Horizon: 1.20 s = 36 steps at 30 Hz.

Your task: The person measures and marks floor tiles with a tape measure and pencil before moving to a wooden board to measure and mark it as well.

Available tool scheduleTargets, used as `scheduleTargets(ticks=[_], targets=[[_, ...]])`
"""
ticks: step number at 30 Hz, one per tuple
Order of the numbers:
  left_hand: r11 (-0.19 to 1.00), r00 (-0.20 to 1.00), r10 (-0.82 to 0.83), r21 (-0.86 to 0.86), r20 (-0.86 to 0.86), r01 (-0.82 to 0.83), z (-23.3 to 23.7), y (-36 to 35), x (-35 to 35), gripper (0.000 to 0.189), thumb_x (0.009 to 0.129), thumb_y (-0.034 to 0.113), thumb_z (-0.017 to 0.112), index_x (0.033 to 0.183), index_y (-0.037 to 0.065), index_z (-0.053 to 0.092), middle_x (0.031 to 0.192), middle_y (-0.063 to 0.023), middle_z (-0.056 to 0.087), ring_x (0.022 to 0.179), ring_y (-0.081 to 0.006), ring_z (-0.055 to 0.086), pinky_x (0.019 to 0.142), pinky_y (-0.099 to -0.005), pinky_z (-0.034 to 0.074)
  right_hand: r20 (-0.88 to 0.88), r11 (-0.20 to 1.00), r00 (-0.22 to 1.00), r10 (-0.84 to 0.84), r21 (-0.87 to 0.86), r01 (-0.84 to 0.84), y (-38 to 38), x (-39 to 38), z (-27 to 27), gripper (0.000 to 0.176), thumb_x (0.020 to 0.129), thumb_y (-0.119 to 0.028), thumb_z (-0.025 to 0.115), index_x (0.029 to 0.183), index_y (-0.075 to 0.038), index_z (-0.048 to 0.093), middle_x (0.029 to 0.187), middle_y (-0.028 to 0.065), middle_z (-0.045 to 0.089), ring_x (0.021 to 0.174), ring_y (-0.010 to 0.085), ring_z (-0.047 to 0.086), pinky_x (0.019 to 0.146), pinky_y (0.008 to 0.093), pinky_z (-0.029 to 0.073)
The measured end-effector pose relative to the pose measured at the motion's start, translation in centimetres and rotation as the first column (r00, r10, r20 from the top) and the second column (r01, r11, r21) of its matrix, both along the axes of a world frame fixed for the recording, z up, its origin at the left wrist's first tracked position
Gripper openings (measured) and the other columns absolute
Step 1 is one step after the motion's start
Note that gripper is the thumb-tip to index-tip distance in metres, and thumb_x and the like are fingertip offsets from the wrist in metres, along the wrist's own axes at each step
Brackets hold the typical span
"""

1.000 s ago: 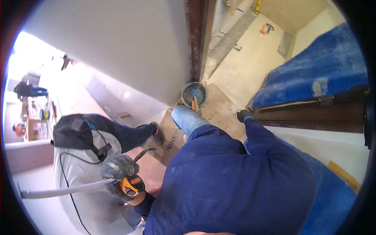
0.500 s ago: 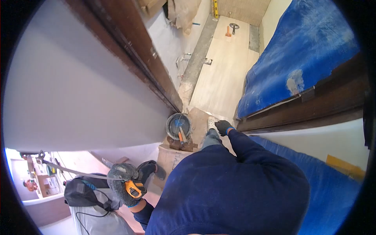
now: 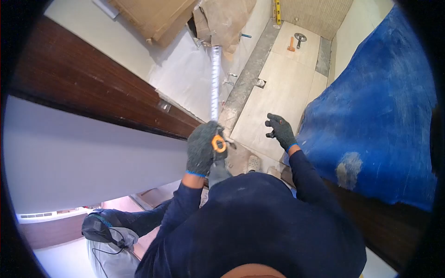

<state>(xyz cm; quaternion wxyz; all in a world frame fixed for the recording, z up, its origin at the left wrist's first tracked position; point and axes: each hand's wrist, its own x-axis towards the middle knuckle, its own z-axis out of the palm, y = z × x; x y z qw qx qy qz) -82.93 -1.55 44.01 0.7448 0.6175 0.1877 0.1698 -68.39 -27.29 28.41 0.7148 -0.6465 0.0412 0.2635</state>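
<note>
Head view: I find the left hand [image 3: 200,149] closed around the orange tape measure [image 3: 219,143], its grip apparently supporting the blade [image 3: 214,83] extended beyond those fingers. The right hand [image 3: 282,131] has spread, empty fingers near the blue sheet [image 3: 366,111], perhaps for balance.

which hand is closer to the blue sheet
Right. The right hand is open just beside the blue sheet; the left hand, holding the tape measure, is farther off, by the dark door frame.
</note>
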Motion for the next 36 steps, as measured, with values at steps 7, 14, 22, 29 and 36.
scheduleTargets(ticks=[7, 14, 22, 29, 36], targets=[[0.911, 0.929, -0.368, 0.184, -0.034, 0.368, -2.2, -6.6, 13.3, 0.024, 0.095, 0.021, 0.056, 0.096, -0.002, 0.065, 0.082, -0.0071, 0.064, 0.069, -0.0125, 0.062, 0.061, -0.0246, 0.05, 0.006, 0.998, 0.998, -0.055, -0.036, 0.055, -5.2, 4.4, 8.5, 0.042, 0.092, -0.024, 0.06, 0.128, -0.002, 0.056, 0.101, 0.0103, 0.067, 0.068, 0.0124, 0.063, 0.056, 0.0264, 0.056], [0.804, 0.803, -0.552, 0.115, -0.224, 0.584, -5.6, -12.9, 26.6, 0.026, 0.098, 0.022, 0.053, 0.095, 0.001, 0.066, 0.081, -0.0058, 0.064, 0.072, -0.012, 0.061, 0.064, -0.0263, 0.05, 0.032, 0.976, 0.976, -0.215, 0.042, 0.214, -8.3, 10.6, 8.0, 0.04, 0.094, -0.018, 0.057, 0.129, 0.001, 0.053, 0.108, 0.0111, 0.064, 0.094, 0.0137, 0.065, 0.061, 0.0271, 0.058], [0.257, 0.634, -0.758, 0.824, -0.152, 0.505, -12.1, -18.9, 48.2, 0.027, 0.09, 0.011, 0.053, 0.114, 0.004, 0.063, 0.105, -0.0151, 0.066, 0.1, -0.0296, 0.062, 0.087, -0.0368, 0.05, 0.606, 0.884, 0.785, 0.126, -0.427, 0.188, -10.9, 29.2, 2.9, 0.037, 0.095, -0.016, 0.049, 0.13, -0.005, 0.055, 0.128, 0.0148, 0.058, 0.11, 0.0202, 0.06, 0.095, 0.0309, 0.049], [0.12, 0.573, -0.82, 0.97, -0.023, 0.211, -13.7, -25.5, 63.1, 0.019, 0.084, 0.018, 0.061, 0.101, 0.009, 0.065, 0.1, -0.0146, 0.066, 0.103, -0.0336, 0.06, 0.09, -0.0437, 0.047, 0.413, 0.928, 0.905, -0.102, -0.289, 0.236, -13.7, 40.5, 2.3, 0.039, 0.092, -0.008, 0.054, 0.131, -0.003, 0.051, 0.13, 0.0149, 0.057, 0.116, 0.0213, 0.057, 0.1, 0.0311, 0.044], [0.414, 0.747, -0.636, 0.731, -0.194, 0.542, -19.8, -31.3, 82.6, 0.023, 0.095, 0.017, 0.046, 0.097, 0.008, 0.067, 0.087, -0.0143, 0.064, 0.082, -0.0282, 0.063, 0.073, -0.0391, 0.05, -0.05, 0.984, 0.998, -0.03, -0.178, 0.02, -18.6, 52.2, -1.9, 0.027, 0.091, -0.02, 0.058, 0.111, -0.005, 0.065, 0.105, 0.0112, 0.068, 0.095, 0.0218, 0.065, 0.083, 0.0318, 0.051]])
